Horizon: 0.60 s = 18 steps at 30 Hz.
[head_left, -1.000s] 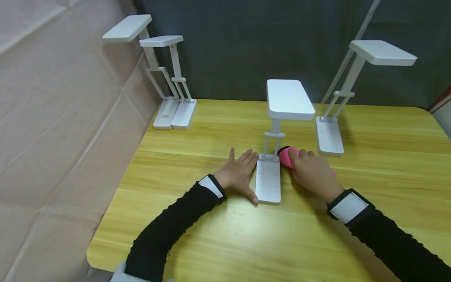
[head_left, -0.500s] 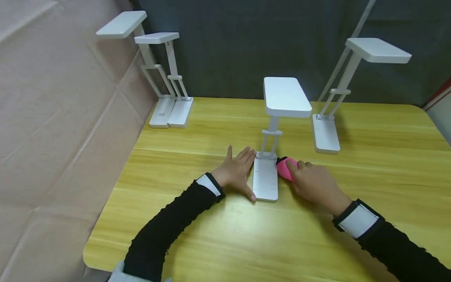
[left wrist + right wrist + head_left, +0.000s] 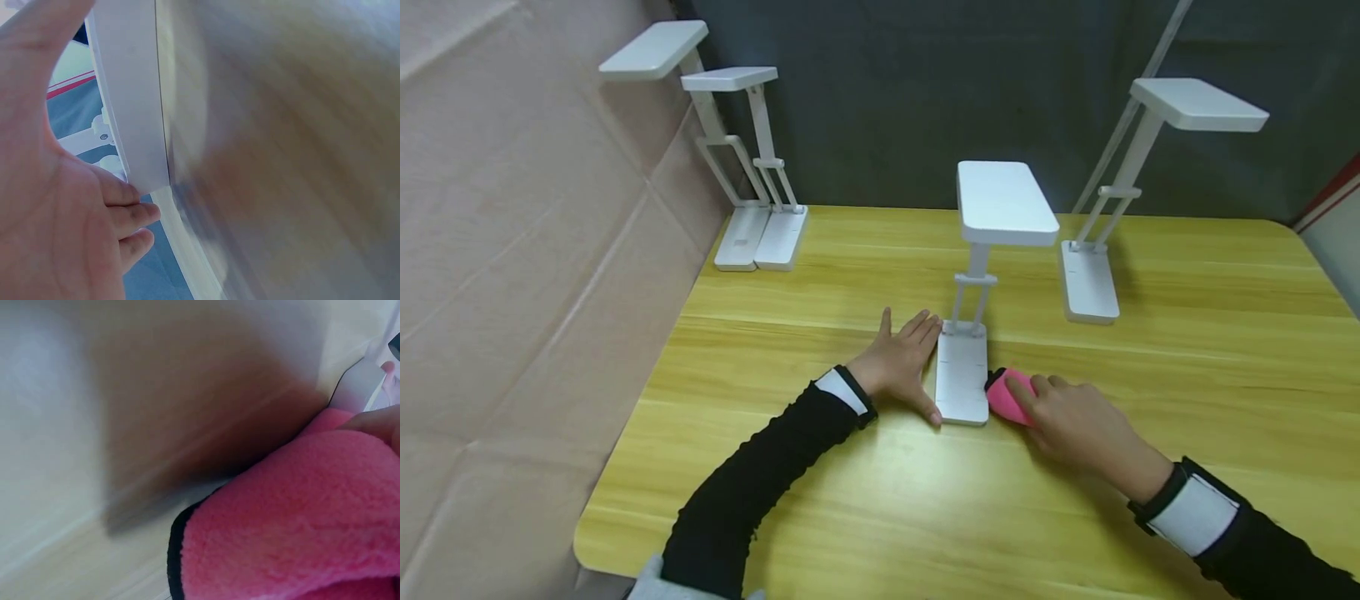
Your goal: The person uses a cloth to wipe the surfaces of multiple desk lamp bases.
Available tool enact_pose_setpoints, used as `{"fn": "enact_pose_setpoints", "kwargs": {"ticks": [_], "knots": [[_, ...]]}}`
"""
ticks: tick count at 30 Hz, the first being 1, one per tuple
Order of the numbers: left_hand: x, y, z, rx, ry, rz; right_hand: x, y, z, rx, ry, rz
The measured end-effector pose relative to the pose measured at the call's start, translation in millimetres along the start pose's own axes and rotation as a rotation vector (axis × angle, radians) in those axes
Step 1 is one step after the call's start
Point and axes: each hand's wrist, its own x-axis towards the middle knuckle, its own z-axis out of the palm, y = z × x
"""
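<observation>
A white folding desk lamp [image 3: 1007,200] stands upright in the middle of the table in the head view, its flat head raised over its base [image 3: 962,379]. My left hand [image 3: 897,371] lies along the base's left side, thumb and fingers spread and extended; the left wrist view has fingertips right at the base's edge [image 3: 131,94]. On the other side, my right hand [image 3: 1078,425] grips a fuzzy pink cloth [image 3: 1007,398] with black edging, its tip against the base's right side near the front. A large fold of this cloth [image 3: 287,519] fills the lower right wrist view.
Two similar white lamps [image 3: 730,80] [image 3: 655,52] stand side by side at the back left corner of the wooden table [image 3: 820,500]. Another white lamp [image 3: 1090,283] is at the back right. A dark curtain [image 3: 880,100] hangs behind; pale sheeting [image 3: 535,292] covers the left side.
My right hand has drawn the pink cloth along the base's right side, from its back end toward the front. My left hand keeps its place on the left side. The head view has shifted slightly.
</observation>
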Motion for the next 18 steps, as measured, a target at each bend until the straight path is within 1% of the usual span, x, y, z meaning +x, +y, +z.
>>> {"fn": "enact_pose_setpoints", "kwargs": {"ticks": [3,10,15,18], "knots": [[-0.3,0.2,0.0,-0.006,0.002,0.001,-5,-3,-2,0.011,0.008,-0.025],[-3.0,-2.7,-1.5,-0.01,0.005,0.001,-9,-3,-6,0.061,-0.03,-0.06],[-3.1,-2.9,-0.2,-0.028,0.004,0.004,-9,9,-11,0.134,-0.079,-0.103],[-2.0,-2.2,0.6,-0.045,0.008,0.01,-6,20,-19,0.145,-0.096,-0.085]]}}
